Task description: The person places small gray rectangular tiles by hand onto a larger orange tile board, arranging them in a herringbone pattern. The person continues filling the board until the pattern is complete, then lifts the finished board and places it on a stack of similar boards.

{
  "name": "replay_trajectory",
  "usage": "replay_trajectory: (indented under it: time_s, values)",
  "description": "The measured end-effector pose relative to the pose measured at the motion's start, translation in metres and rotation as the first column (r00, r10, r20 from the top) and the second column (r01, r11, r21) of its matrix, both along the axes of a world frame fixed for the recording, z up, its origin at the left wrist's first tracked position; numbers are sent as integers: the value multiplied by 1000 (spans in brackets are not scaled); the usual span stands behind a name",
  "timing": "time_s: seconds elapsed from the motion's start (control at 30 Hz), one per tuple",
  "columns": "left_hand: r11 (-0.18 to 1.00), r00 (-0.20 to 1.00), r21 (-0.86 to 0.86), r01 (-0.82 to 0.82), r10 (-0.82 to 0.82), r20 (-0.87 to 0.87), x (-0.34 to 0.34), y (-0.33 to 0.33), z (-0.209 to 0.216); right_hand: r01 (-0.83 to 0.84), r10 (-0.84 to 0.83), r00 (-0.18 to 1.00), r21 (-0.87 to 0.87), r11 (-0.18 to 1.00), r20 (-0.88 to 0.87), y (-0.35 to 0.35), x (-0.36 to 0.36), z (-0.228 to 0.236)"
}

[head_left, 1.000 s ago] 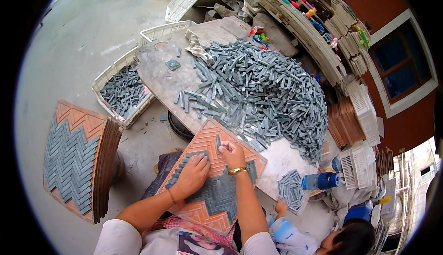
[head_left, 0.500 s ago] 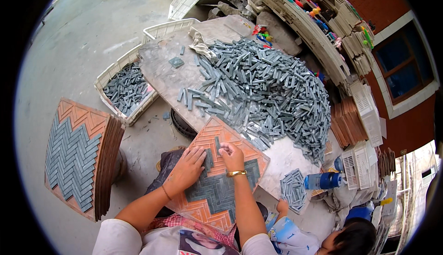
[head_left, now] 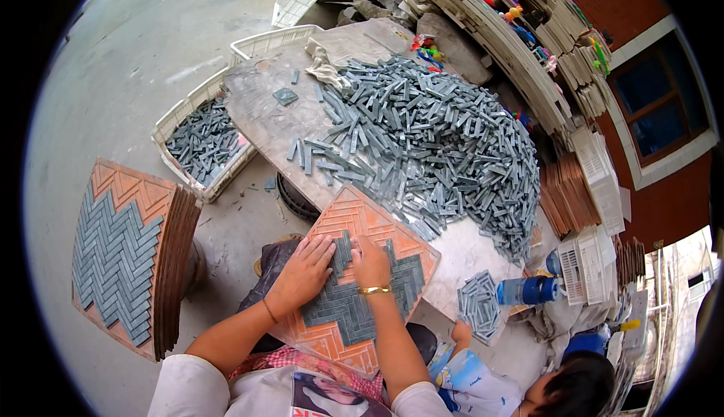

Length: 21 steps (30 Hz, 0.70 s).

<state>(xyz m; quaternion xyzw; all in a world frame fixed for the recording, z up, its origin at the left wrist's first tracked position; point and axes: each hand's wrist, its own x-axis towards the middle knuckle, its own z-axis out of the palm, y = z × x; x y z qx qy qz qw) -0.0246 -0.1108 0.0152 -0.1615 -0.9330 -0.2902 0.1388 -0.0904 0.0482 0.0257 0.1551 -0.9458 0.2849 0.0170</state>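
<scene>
On my lap, leaning against the table, lies an orange grooved board (head_left: 400, 234) with a herringbone field of grey-green stone strips (head_left: 351, 308) filling its middle. My left hand (head_left: 305, 270) rests on the board, fingers stretched out at the edge of the laid strips. Close beside it my right hand (head_left: 369, 262), with a gold bracelet at the wrist, is closed, fingertips down against the board. One upright strip (head_left: 342, 249) lies between the two hands. Whatever the right fingers hold, if anything, is hidden beneath them.
A large heap of loose strips (head_left: 445, 145) covers the table (head_left: 260, 108). At left stand a stack of boards (head_left: 121, 255) and a white crate (head_left: 162, 134) of strips. A blue bottle (head_left: 528, 291) and a child (head_left: 483, 383) are at right.
My right hand has come down and slightly left, and its fingers have curled in. The strip that stood out from its fingertips no longer shows there. My left hand stays nearly in place.
</scene>
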Motion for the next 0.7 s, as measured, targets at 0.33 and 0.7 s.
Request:
replay_trajectory:
  time_s: [0.33, 0.7]
  values:
    - [1000, 999, -28, -12, 13, 42, -2, 4, 9, -30, 25, 991, -35, 999, -130, -3, -2, -14]
    - [853, 861, 180, -491, 506, -52, -132, -70, 12, 106, -127, 992, -418, 902, -22, 45, 108, 36]
